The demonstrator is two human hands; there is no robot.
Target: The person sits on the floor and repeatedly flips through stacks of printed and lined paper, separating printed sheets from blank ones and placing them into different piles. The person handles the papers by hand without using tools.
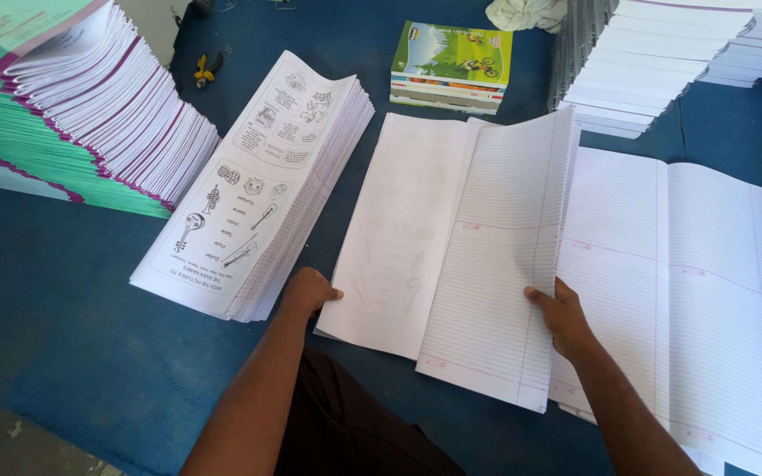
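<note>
My left hand rests its fingertips on the near left edge of a white folded sheet that lies face down on the blue surface. My right hand grips the near edge of a thin bundle of ruled sheets, lifted and folded over toward the left so it overlaps the white sheet. Under it lies a wide open stack of ruled paper.
A tall stack of printed picture sheets lies left of my hands. Piles of green and purple-edged booklets stand at the far left. Colourful books, yellow pliers, a cloth and white paper piles sit at the back.
</note>
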